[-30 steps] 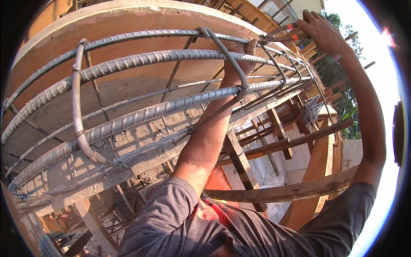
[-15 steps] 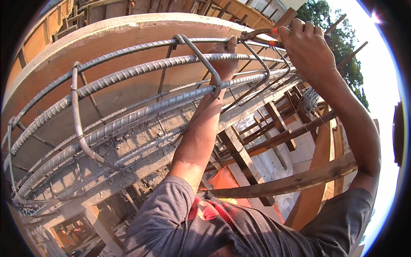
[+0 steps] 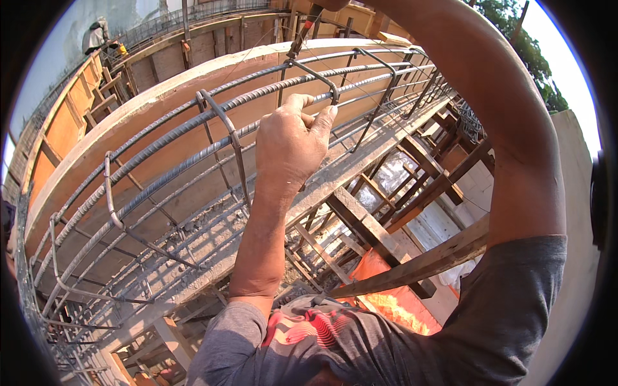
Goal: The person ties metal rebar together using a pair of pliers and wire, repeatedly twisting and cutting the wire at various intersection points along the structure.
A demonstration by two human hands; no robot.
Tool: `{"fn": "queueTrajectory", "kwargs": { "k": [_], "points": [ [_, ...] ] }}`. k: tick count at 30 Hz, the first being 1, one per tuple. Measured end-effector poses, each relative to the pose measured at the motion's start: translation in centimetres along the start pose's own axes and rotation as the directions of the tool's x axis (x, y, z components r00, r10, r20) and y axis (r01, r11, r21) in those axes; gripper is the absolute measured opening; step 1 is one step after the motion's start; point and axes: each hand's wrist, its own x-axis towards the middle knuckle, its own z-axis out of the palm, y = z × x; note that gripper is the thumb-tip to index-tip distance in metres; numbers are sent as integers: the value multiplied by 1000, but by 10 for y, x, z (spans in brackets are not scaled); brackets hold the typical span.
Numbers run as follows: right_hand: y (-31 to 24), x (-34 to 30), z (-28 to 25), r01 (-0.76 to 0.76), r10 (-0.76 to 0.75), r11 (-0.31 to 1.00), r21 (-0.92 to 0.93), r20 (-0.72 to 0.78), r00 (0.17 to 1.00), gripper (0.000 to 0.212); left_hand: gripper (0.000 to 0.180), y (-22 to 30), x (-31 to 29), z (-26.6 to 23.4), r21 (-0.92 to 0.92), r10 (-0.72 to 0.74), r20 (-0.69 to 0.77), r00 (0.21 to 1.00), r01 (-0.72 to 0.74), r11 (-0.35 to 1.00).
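Note:
A curved cage of ribbed steel rebar [image 3: 174, 143], with bent stirrups [image 3: 226, 125] around its long bars, stretches across the view. My left hand [image 3: 293, 143] is closed at the cage's near upper bar, thumb and forefinger beside a stirrup; its other fingers are partly hidden. At the top edge my right hand [image 3: 333, 4], mostly cut off, grips tying pincers [image 3: 302, 40] with dark and red-orange handles. Their jaws point down and meet the top bar near the stirrup's upper corner. Thin wire strands run near the pincers.
Behind the cage rises a curved plywood form wall [image 3: 84, 151]. A timber edge [image 3: 322, 186] borders the near side. Below are wooden beams [image 3: 373, 241], an orange sheet [image 3: 386, 289] and a slanting plank [image 3: 418, 264]. Another person [image 3: 96, 35] is at the far left.
The view has shifted, showing more of the far left. My left hand has gone from the top bar to a nearer, lower one. The pincers have swung from sideways to upright, right hand above.

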Motion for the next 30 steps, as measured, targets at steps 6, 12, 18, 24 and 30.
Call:
{"fn": "queueTrajectory", "kwargs": {
  "k": [6, 12, 18, 24, 30],
  "points": [
    [-1, 7, -1, 0, 0, 985, 173, 0, 1000, 24, 48, 41, 84, -17, 589, -227, 108, 968, 122, 799],
    [-11, 15, -30, -190, 164, 932, 308, 110, 980, 39, 43, -37, 206, -7, -20, 63, 30, 998, -62, 998],
    [3, 57, -1, -177, 129, 934, 310, 169, 977, 50, 21, -17, 193, 36, -559, 236, -14, 972, -204, 804],
    [51, -15, 37, 455, 233, 149, 878, -478, 847, 58, 25, -10, 193, 31, -576, 70, 91, 993, -5, 817],
    [23, 8, 96, 709, 406, -551, 440, -601, 689, 36, 28, -22, 203, 14, -590, 136, 275, 952, 55, 806]
  ]
}}
